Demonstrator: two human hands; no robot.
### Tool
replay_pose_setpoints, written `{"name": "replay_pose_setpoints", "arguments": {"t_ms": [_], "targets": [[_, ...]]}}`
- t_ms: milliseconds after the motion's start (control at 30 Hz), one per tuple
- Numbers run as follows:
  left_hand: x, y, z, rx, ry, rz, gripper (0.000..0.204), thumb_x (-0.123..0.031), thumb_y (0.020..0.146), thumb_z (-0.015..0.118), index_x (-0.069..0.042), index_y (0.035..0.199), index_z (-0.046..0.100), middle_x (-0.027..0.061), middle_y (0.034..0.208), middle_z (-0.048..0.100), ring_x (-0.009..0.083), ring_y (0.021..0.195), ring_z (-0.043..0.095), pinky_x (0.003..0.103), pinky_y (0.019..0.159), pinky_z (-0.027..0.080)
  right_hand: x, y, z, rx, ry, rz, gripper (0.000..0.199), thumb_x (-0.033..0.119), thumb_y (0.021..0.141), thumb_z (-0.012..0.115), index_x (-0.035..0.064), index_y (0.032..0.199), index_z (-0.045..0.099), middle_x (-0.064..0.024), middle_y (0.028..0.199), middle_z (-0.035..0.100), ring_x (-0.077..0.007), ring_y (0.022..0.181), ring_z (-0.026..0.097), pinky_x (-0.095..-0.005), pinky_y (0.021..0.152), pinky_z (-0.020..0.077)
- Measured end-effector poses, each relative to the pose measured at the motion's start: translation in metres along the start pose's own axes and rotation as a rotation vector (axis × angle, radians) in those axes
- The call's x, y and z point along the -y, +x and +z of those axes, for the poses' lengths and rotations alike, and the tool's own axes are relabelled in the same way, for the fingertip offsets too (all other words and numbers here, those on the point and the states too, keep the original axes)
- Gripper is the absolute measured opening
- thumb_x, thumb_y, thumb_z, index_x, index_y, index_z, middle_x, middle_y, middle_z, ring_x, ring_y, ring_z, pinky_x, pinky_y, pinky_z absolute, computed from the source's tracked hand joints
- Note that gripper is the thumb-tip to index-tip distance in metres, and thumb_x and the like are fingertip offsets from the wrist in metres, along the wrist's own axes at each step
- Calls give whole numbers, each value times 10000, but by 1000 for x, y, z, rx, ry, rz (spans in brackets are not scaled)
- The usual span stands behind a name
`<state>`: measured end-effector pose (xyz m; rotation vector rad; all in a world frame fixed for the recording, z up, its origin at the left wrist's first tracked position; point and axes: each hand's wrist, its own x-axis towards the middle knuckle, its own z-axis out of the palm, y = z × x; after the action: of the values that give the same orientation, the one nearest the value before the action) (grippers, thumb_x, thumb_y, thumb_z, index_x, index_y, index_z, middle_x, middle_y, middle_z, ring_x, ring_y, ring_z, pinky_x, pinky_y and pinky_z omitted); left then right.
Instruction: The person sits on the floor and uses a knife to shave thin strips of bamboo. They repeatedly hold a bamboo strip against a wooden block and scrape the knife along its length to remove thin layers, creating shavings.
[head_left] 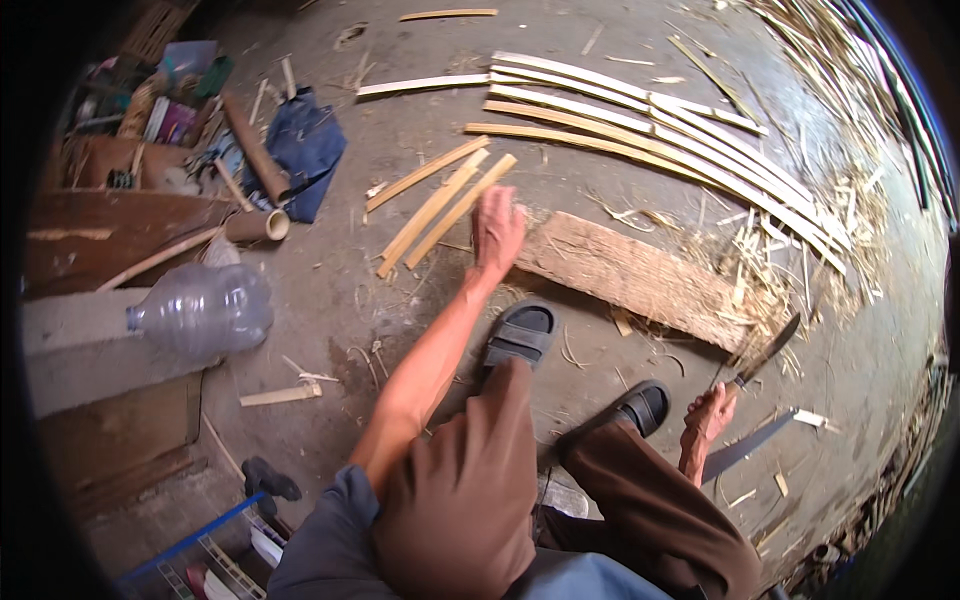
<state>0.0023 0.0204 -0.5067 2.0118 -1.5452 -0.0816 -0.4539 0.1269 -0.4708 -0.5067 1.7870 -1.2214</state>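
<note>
Three short strips [433, 213] lie on the floor [330, 335], just beside the left hand [497, 230]. That hand is bent in, back side up, and I cannot tell if it pinches anything. The right hand [708, 413] is wrapped around the handle of a knife [775, 348]. The blade points away from the body, near the right end of a flat board [630, 275]. Both sandals [521, 334] are on the near side of the board. The knife could cut a foot if the right hand lost its grip or swung low. A saw [748, 444] lies by the right wrist, and its edge could scratch the arm if it dropped. Past the board are long strips [570, 121] and messy shavings [750, 285]; a foot could slide if it stepped on those.
</note>
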Motion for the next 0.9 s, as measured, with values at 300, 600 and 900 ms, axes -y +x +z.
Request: {"name": "replay_pose_setpoints", "arguments": {"t_ms": [300, 600, 900], "targets": [[105, -19, -23, 307, 361, -249, 303, -150, 874, 645, -35, 1095, 473, 211, 1115, 532, 383, 1074, 548, 494, 892, 460, -2, -23, 36, 204, -167, -109, 192, 251, 985, 596, 68, 955, 544, 13, 625, 481, -79, 478, 463, -237, 421, 385], [63, -10, -46, 125, -407, -324, 347, -135, 892, 628, -18, 1191, 497, 144, 965, 633, 284, 895, 655, 405, 771, 526, -1, -54, 48, 360, -126, -372, 277, 88, 935, 612, 37, 1200, 551, -13, 774, 566, -97, 646, 551, -251, 590, 444], [-138, 33, -73, 315, -1394, -290, 294, -203, 1024, 569, -16, 1249, 538, 139, 1140, 661, 198, 1012, 670, 347, 872, 573, 1, -96, 47, 434, -477, -395, 321, 226, 939, 641, 66, 1203, 556, -191, 874, 658, -295, 763, 653, -376, 674, 500]]}}
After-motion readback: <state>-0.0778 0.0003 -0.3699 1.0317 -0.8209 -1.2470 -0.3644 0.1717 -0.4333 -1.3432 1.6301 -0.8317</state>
